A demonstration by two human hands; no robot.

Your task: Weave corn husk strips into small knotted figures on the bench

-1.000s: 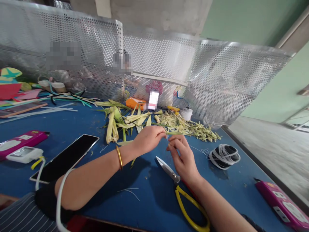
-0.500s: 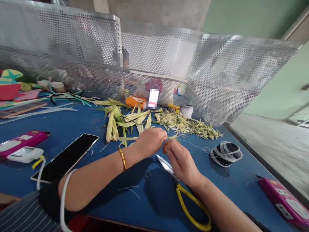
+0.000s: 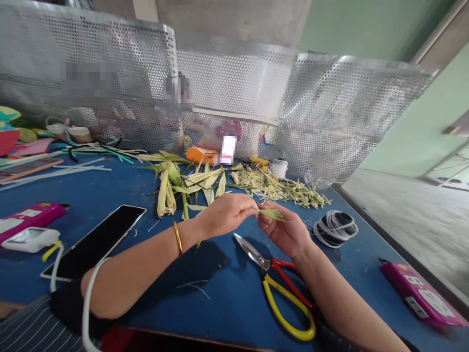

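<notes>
My left hand [image 3: 232, 212], with a gold bracelet [image 3: 178, 238] at its wrist, is closed in a pinch above the table. My right hand [image 3: 287, 232] is turned partly palm up beside it, its fingers curled. Between the fingertips of both hands is a pale green corn husk strip [image 3: 271, 213], its shredded end spreading over the right fingers. Below the hands lie scissors [image 3: 262, 261] with one yellow and one red handle. A spool of white thread [image 3: 335, 229] stands right of my right hand; whether thread runs into my fingers cannot be made out.
Corn husks [image 3: 168, 190] and a heap of shredded husk pieces [image 3: 278, 186] lie behind the hands. A dark phone [image 3: 98, 239] and a purple power strip [image 3: 32, 222] are at left. Another purple power strip [image 3: 423, 293] is at right. A perforated metal screen [image 3: 234, 83] closes off the back.
My right hand has rolled palm up, and the shredded husk end now shows over its fingers. The red scissor handle has come into sight. The whole view has shifted slightly.
</notes>
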